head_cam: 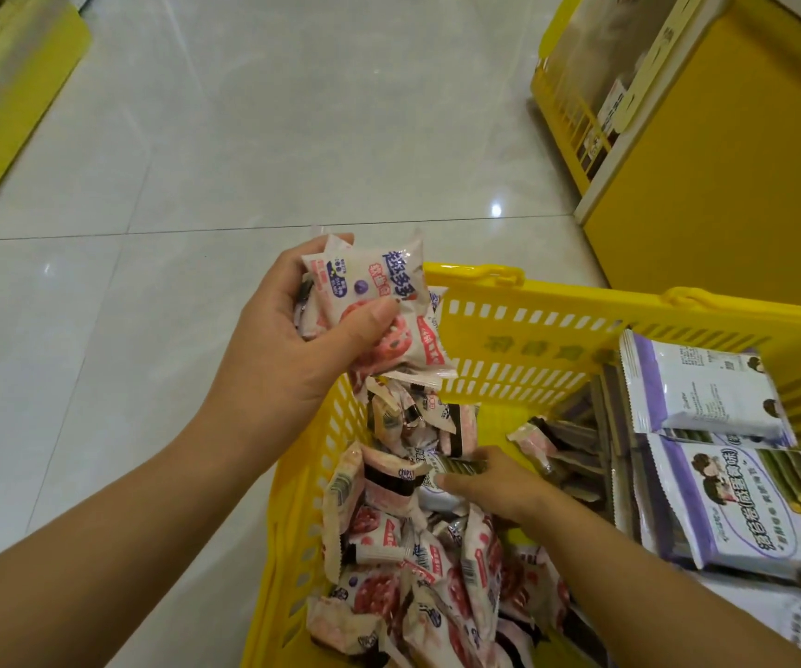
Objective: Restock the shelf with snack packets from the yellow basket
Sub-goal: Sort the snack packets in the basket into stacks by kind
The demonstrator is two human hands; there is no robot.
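Above the far left corner of the yellow basket (582, 294), the left hand (287, 349) grips a bunch of pink-and-white snack packets (379, 301), thumb pressed on top. Inside the basket, the right hand (490, 486) pinches a small striped packet (459, 465); purple packets (707, 383) fill the basket's right side.

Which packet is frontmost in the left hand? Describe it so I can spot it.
Find the yellow slotted plastic basket; the left hand grips a bunch of packets above its far-left corner. The frontmost small white plastic snack packet lies under the thumb and, unlike those behind, shows its printed face: blue lettering over a pink ring.
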